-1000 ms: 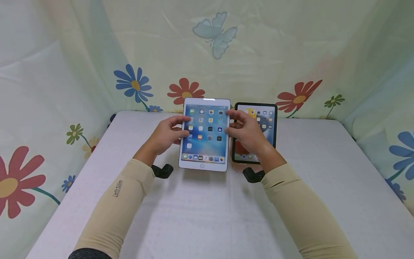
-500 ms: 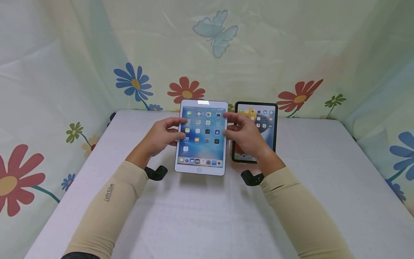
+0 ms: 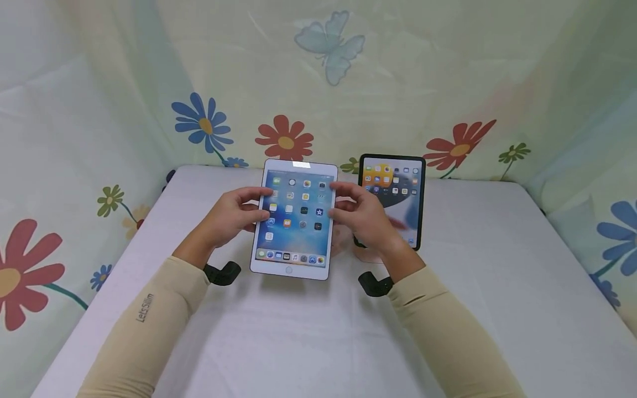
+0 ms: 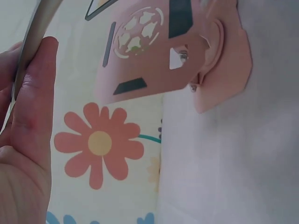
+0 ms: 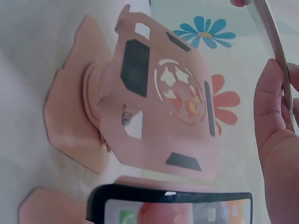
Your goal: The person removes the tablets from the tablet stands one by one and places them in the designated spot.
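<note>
A white tablet (image 3: 293, 221), its screen lit with rows of app icons, hangs tilted above the table. My left hand (image 3: 231, 215) pinches its left edge and my right hand (image 3: 363, 215) pinches its right edge, thumbs on the front and fingers behind. In both wrist views, the tablet stands apart from a pink metal stand (image 4: 145, 70), whose plate has a football-shaped cut-out and dark pads (image 5: 135, 67). The tablet hides most of this stand from the head view. Behind my right hand, a second tablet (image 3: 398, 204) in a black case leans on another pink stand (image 3: 368, 255).
A white cloth covers the table (image 3: 298, 342). Close behind the table and along both sides hangs a curtain (image 3: 398, 83) printed with flowers and a butterfly. Black wrist mounts (image 3: 222, 273) stick out below both hands.
Both hands have carried the white tablet left and a little towards me, with the grip kept on both edges. More of the second tablet now shows behind my right hand.
</note>
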Tool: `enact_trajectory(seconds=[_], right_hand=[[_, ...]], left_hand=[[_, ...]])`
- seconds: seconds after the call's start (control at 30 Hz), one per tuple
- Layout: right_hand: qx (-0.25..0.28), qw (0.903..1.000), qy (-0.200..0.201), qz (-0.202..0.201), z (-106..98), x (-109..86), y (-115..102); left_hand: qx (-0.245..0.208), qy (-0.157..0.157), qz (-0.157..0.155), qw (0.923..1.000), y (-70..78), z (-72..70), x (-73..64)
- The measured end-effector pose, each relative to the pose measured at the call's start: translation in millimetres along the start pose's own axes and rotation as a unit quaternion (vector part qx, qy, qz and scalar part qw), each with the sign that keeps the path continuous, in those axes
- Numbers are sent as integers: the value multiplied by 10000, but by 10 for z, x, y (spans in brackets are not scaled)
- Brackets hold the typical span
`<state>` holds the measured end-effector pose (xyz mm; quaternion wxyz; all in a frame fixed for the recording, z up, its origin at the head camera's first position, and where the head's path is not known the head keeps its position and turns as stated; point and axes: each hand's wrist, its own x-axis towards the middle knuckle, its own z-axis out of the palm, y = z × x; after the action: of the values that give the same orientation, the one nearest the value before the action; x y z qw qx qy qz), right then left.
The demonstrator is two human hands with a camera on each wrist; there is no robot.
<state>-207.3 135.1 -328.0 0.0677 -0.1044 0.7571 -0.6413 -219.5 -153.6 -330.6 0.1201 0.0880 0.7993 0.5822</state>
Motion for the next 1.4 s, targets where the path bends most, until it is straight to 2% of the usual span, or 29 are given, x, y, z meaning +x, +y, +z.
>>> enact_trajectory(seconds=[0.27, 0.5, 0.97, 1.4], right_hand=[[283, 9996, -7, 22, 148, -35, 53], [132, 9997, -131, -130, 277, -20, 127], [278, 9991, -179, 270, 502, -21, 241], [200, 9995, -129, 221, 748, -84, 353]], left_hand=[[156, 9, -75, 9998, -103, -76, -124], [289, 80, -176, 9994, -223, -146, -235], [194, 91, -279, 9994, -436, -238, -365], [274, 165, -479, 9983, -612, -303, -523]])
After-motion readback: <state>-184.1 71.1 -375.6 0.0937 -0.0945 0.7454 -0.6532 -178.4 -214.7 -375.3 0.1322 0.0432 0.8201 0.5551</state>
